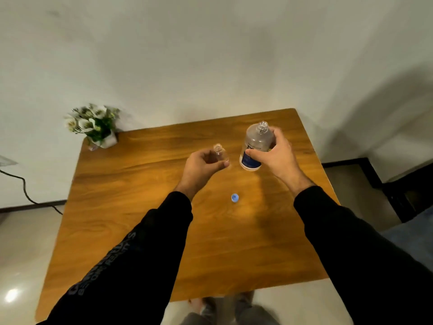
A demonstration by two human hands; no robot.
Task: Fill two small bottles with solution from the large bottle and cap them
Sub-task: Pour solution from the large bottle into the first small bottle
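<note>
listing items from the left edge of the frame to the right, with the likely reason for each placement.

item 1, upper left: potted flowers [93, 124] on the far left corner of the table [131, 231], well apart from your hands; decoration, parked clear of the pour.

item 2, centre, slightly left: your left hand [201, 166], fingers curled round a small bottle [220, 153], clear and uncapped. it looks lifted off the wood and nearly upright, mouth up and toward the neighbour on its right, probably so the neck can receive liquid. whether anything is in it cannot be told; it reads as empty glass.

item 3, lower centre: blue cap [235, 197] lying alone on the bare wood, nearer you than both hands; set within reach for closing, out of the drip line. which bottle it fits cannot be told.

item 4, centre right: large bottle [256, 146], open-necked, blue label low on the body, just beside the small bottle but not touching it. it tilts a little; whether its base rests on the table is unclear.

item 5, right of that: your right hand [274, 156], fingers and thumb wrapped round the large bottle's body, a grip suited to tipping it leftward.

not catalogued: a second small bottle; none is visible.
</note>
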